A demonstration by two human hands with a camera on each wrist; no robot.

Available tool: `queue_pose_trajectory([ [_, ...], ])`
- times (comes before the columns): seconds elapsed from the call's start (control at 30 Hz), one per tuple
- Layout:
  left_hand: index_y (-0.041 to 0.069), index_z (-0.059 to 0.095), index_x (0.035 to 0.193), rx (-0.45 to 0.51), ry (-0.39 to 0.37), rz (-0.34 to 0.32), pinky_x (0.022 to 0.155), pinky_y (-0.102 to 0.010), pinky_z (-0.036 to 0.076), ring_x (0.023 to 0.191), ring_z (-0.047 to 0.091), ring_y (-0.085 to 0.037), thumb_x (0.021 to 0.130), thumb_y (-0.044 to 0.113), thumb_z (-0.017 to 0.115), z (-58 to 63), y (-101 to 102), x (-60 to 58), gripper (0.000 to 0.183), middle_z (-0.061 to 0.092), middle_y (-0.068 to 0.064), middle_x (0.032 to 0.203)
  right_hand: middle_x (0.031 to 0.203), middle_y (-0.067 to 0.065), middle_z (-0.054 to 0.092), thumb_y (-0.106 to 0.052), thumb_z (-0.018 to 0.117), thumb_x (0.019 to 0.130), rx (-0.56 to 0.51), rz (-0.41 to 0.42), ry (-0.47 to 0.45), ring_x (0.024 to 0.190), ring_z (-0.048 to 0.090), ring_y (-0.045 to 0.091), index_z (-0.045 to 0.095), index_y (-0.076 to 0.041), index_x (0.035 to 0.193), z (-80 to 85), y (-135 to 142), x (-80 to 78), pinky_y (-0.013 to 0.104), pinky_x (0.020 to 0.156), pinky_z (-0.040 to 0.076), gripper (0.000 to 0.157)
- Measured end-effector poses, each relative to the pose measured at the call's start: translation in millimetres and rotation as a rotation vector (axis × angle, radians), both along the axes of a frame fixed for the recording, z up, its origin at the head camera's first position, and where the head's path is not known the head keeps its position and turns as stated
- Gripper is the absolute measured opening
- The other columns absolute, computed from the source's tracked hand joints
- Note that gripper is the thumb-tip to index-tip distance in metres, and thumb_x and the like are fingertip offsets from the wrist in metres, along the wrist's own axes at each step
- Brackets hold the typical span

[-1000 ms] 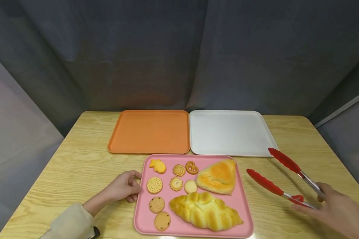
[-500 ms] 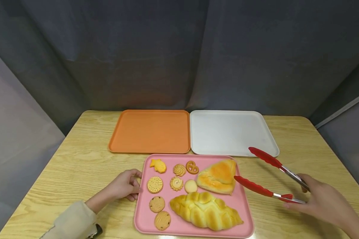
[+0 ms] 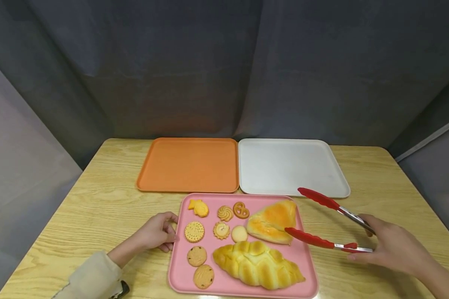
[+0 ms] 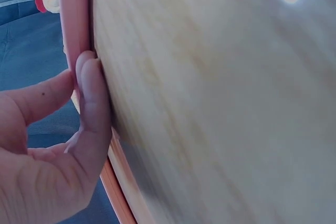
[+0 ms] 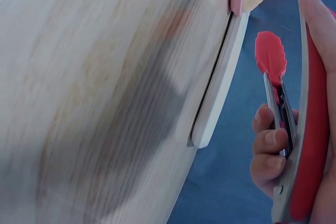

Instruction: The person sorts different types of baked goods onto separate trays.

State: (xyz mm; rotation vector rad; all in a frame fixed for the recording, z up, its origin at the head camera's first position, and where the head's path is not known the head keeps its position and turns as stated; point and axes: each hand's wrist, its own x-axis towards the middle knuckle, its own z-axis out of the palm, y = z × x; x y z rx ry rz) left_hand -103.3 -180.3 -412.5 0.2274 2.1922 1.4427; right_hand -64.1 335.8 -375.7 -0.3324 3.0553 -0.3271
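At the pink tray's left edge, my left hand pinches the rim between thumb and fingers, as the left wrist view also shows of the hand. My right hand grips red-tipped tongs, their arms spread apart. The lower tip is over the right side of a triangular pastry; the upper tip hangs near the white tray's front edge. Below the pastry lies a braided bread loaf. Small biscuits sit to the left, among them a fish-shaped biscuit, a pretzel and a chocolate-chip cookie.
Behind the pink tray, an orange tray and a white tray stand side by side with nothing on them. All rest on a wooden table. A dark curtain hangs behind.
My right hand has moved left with the tongs, bringing the lower tip from beside the pink tray to over the triangular pastry. My left hand stays at the tray's edge.
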Motion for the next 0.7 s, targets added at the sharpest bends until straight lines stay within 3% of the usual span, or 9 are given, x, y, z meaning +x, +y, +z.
queue_pose_trajectory([
  [0.7, -0.01, 0.045, 0.107, -0.022, 0.003, 0.018, 0.044, -0.034, 0.052, 0.05, 0.057, -0.016, 0.079, -0.011, 0.056, 2.9, 2, 0.4, 0.03, 0.055, -0.009, 0.063, 0.076, -0.002, 0.049, -0.071, 0.071, 0.047, 0.015, 0.168, 0.053, 0.059, 0.038, 0.009, 0.052, -0.002, 0.111, 0.0, -14, -19.8, 0.022, 0.046, 0.03, 0.096],
])
